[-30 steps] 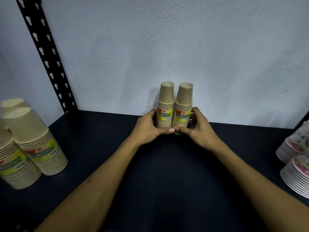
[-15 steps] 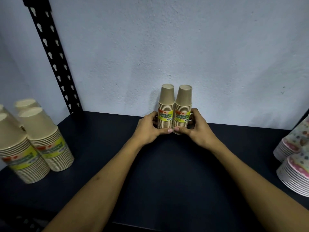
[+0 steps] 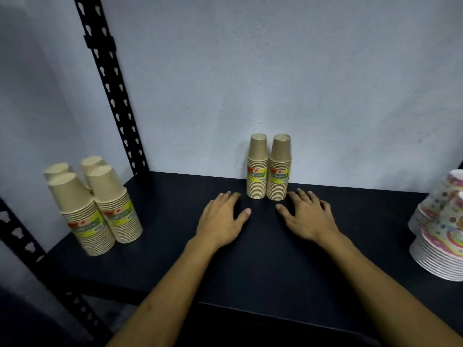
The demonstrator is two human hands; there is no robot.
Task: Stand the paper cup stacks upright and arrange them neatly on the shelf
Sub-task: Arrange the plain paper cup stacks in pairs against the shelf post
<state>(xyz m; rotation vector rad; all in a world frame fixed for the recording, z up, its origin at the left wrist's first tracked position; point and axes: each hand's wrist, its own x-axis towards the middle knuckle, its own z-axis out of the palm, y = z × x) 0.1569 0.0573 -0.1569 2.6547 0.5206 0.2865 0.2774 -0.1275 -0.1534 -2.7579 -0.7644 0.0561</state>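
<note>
Two tan paper cup stacks, the left one (image 3: 257,166) and the right one (image 3: 279,167), stand upright side by side against the back wall on the dark shelf (image 3: 250,259). Each carries a yellow-green label. My left hand (image 3: 221,219) lies flat on the shelf just left of and in front of them, fingers apart, holding nothing. My right hand (image 3: 307,216) lies flat to their right front, fingers spread and empty. Neither hand touches the stacks. Several more upright tan cup stacks (image 3: 100,209) stand grouped at the shelf's left end.
A black perforated shelf post (image 3: 110,83) rises at the back left, another slanted rail (image 3: 22,244) at the front left. Stacks of colourful patterned paper plates and cups (image 3: 441,234) sit at the right edge. A pale wall closes the back.
Both hands let go of the two centre stacks and drew back onto the shelf, fingers spread. The view shifted, showing more of the left cup group.
</note>
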